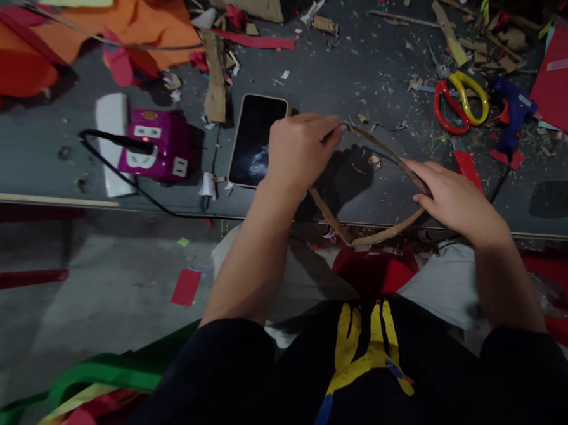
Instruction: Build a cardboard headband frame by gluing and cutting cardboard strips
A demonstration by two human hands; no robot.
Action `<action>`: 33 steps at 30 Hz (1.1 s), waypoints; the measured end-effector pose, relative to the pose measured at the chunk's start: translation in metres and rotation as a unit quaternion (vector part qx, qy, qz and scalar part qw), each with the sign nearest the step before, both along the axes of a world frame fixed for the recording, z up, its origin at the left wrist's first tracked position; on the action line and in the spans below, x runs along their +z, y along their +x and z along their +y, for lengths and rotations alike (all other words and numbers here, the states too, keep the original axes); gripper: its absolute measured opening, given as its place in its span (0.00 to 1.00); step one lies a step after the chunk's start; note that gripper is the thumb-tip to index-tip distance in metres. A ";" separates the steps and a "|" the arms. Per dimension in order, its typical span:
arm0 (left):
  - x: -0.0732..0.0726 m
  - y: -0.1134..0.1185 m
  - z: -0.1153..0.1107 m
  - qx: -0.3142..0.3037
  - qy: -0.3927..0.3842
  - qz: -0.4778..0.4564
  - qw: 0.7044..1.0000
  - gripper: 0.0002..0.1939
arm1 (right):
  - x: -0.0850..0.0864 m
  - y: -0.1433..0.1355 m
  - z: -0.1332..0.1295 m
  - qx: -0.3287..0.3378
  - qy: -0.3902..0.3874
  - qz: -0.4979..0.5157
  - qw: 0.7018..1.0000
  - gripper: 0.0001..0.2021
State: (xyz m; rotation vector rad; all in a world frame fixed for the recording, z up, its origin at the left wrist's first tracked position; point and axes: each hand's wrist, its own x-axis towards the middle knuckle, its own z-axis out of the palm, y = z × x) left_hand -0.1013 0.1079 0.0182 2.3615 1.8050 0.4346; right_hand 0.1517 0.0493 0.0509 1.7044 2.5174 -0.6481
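One cardboard strip [387,234], pinched by both — left hand [302,149] arched partly over the phone [254,135], right hand [451,196] angled inward.

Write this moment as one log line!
left hand: holds bent brown strip | right hand: holds same strip | phone: on table | scissors: on table

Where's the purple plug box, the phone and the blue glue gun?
Purple plug box [167,144]: head view, on its side.
Phone [252,135]: head view, on its dark screen.
Blue glue gun [513,120]: head view, on its body.
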 end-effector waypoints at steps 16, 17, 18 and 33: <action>-0.029 0.021 0.001 -0.050 0.011 0.003 0.999 0.19 | -0.006 -0.011 0.010 -0.066 0.112 0.060 0.990 0.20; -0.028 0.024 -0.001 -0.067 0.012 0.003 0.998 0.19 | -0.007 -0.012 0.011 -0.065 0.111 0.060 0.990 0.19; -0.027 0.026 -0.003 -0.087 0.015 0.005 0.996 0.19 | -0.008 -0.012 0.011 -0.066 0.107 0.058 0.990 0.19; -0.016 0.049 -0.013 -0.212 -0.002 0.048 0.976 0.14 | -0.025 -0.024 0.019 -0.049 0.081 -0.032 0.995 0.15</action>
